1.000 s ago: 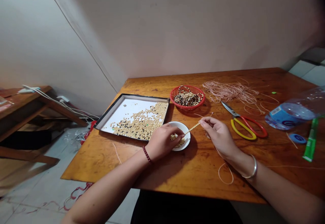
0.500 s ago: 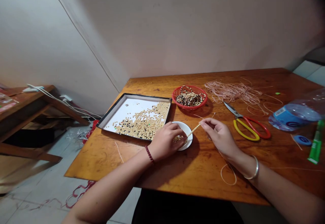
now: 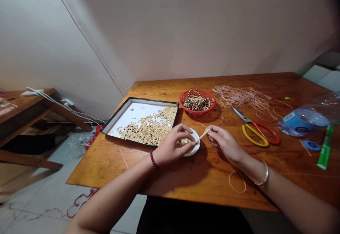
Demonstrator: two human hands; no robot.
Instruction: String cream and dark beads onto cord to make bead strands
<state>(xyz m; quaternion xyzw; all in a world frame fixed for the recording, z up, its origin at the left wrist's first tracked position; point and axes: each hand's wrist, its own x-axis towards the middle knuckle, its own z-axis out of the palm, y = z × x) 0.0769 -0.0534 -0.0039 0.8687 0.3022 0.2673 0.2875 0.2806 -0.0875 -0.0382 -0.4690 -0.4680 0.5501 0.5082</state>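
Note:
A short string of pale yellow beads (image 3: 203, 135) stretches between my two hands above a small white dish (image 3: 197, 149). My right hand (image 3: 225, 143) pinches its upper right end, and thin cord trails from that hand. My left hand (image 3: 172, 143) arches over the dish, thumb and a fingertip meeting at the string's lower end; whether a loose bead is between them is too small to tell. Loose pale beads (image 3: 183, 142) lie in the dish, partly covered by the left hand. Left of it, a black-edged tray (image 3: 127, 108) holds many pale and dark beads.
Behind the dish stands a red basket (image 3: 198, 113) of strung beads. A heap of pink cord (image 3: 241, 97), scissors (image 3: 256, 131) with yellow and red handles, a cut plastic bottle (image 3: 302, 120), a blue cap (image 3: 311, 146) and a green tube (image 3: 325, 149) lie to the right.
My left hand's fingers have lifted from the dish and come to the string's lower end, so more of the dish's beads show. My right hand has shifted slightly left; the view has moved a little.

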